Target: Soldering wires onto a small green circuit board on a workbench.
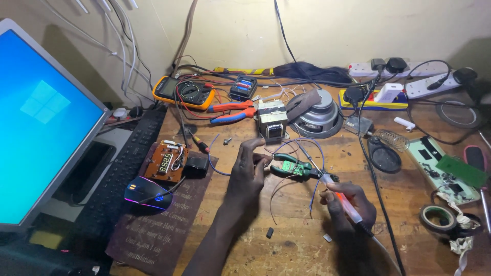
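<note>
My left hand (249,171) pinches the left end of a small green circuit board (291,167) with thin blue and white wires (313,153) looping from it. Gripped like a pen in my right hand (349,203) is a soldering iron (341,198) with an orange and white handle. Its metal tip reaches up-left and touches the right side of the board. Just behind the board stands a metal transformer (271,120). Both hands rest low over the wooden desk (296,240).
A yellow multimeter (184,92), red-handled pliers (232,111) and a speaker (316,113) lie at the back. Left: a brown display board (166,162), a lit mouse (148,192), a keyboard (123,168), a monitor (41,122). Right: power strips (409,76), a green board (450,168), tape rolls (439,217).
</note>
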